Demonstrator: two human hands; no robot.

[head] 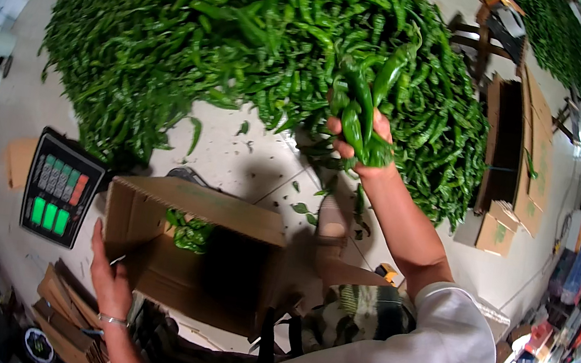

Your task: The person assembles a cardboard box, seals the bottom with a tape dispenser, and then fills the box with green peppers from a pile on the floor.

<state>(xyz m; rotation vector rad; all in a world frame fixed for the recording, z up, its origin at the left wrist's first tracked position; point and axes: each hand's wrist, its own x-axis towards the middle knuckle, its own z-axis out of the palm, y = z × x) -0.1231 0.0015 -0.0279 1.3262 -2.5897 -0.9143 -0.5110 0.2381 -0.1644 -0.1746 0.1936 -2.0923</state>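
My right hand [370, 137] grips several long green chili peppers [361, 88] above the near edge of a large pepper pile [268, 26]. Their stems point away from me. Near my lap, a cardboard box [203, 199] stands with its opening toward me. A few green peppers [189, 234] show inside it, while deep shadow hides its right part. At the box's left rim is my left hand [109, 281], with fingers on either side of the edge. A ring and a bracelet are on that hand and wrist.
A digital scale's keypad and lit display [61, 189] stand left of the box. Flattened cardboard [65, 311] lies at lower left. Another open carton [522, 154] is at right, beside a wooden stool [475, 40]. Loose peppers and leaf bits dot the tiled floor [227, 155].
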